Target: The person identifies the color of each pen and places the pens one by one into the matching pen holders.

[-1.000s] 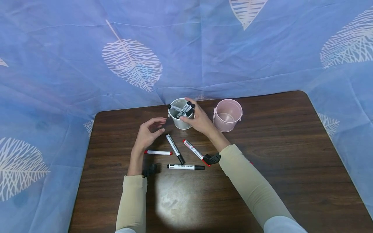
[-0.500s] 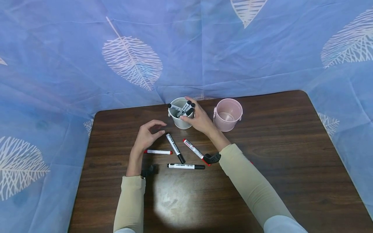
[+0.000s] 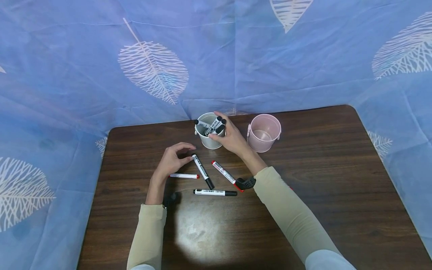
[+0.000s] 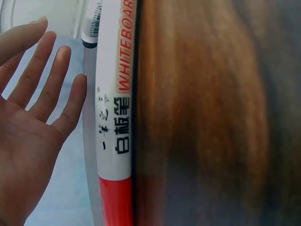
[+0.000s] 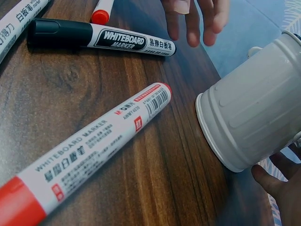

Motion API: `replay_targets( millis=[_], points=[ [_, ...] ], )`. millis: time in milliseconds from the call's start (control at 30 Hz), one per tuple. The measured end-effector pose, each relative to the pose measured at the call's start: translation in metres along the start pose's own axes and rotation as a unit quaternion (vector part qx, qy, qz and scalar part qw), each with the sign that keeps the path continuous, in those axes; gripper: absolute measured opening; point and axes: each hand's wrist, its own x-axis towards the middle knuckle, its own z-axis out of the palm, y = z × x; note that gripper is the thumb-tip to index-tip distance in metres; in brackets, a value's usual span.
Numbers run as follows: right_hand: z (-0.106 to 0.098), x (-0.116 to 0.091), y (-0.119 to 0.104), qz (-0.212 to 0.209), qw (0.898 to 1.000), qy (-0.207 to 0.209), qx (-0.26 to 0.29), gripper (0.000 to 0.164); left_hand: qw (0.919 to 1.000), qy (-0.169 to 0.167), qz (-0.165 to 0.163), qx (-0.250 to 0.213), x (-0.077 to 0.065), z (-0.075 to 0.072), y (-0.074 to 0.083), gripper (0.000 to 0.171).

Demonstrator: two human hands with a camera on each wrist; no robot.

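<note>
At the back of the table, my right hand [image 3: 233, 138] holds the side of a white bucket [image 3: 210, 144], thumb at the near rim and fingers round the far side. Several black-capped markers [image 3: 213, 126] lean inside the bucket. In front of it my left hand [image 3: 170, 161] hovers with bent, parted fingers, nothing in them. Its thumb tip is close to the upper end of a black-capped whiteboard marker [image 3: 201, 168]; in the right wrist view a gap shows between the fingers and that marker [image 5: 122, 40]. A red-capped marker [image 4: 113, 103] lies below the left hand.
A pink bucket [image 3: 263, 144] stands right of the white one, nothing visible inside. Another black-capped marker [image 3: 215, 192] lies crosswise nearer the person. A second red-capped marker [image 3: 223, 172] lies near the right wrist. A bit of red [image 3: 291, 188] shows beside the right sleeve.
My left hand has moved slightly down and to the right, toward the upper end of the black-capped marker. The right hand and the white bucket have stayed in place.
</note>
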Motion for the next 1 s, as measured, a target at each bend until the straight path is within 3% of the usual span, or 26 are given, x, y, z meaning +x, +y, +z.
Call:
replay_targets(
  millis=[200,667,1000],
  points=[
    [-0.001,0.000,0.001,0.006,1.000,-0.004,0.004,0.082,0.9999,-0.005,-0.001,0.012,0.003,0.002,-0.022,0.032],
    [0.000,0.003,0.001,0.000,1.000,-0.006,0.010,0.083,0.9923,-0.077,-0.002,0.097,0.008,0.001,-0.028,0.036],
    [0.000,0.002,0.001,0.002,1.000,-0.006,0.012,0.081,0.9905,-0.092,-0.011,0.102,0.004,0.003,-0.032,0.033]
  ],
)
